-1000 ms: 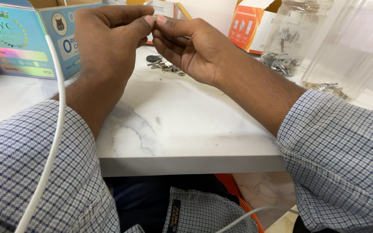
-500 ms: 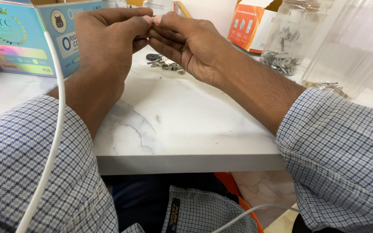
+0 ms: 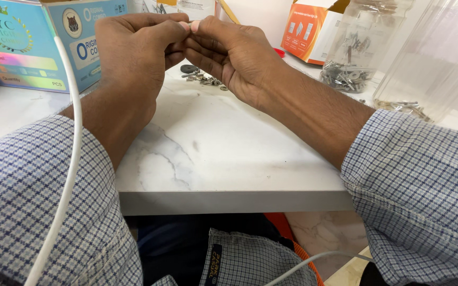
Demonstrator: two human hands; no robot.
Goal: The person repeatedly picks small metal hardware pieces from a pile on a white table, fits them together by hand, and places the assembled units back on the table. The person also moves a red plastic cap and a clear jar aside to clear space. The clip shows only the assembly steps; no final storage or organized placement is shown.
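My left hand (image 3: 133,50) and my right hand (image 3: 229,53) are raised together above the far part of the white marble table (image 3: 213,153). Their thumbs and fingertips meet in a pinch at the top of the view. Both pinch one small part, which the fingers hide almost entirely. Just behind and below the hands, a small pile of loose metal parts (image 3: 203,79) and a dark round washer (image 3: 189,69) lie on the table.
A blue printed carton (image 3: 27,45) stands at the back left and an orange carton (image 3: 314,32) at the back right. Two clear plastic jars (image 3: 353,47) (image 3: 425,58) at the right hold metal screws. A white cable (image 3: 67,169) crosses my left sleeve.
Both hands stay pinched together and have shifted slightly left and up in the view. Nothing on the table has moved.
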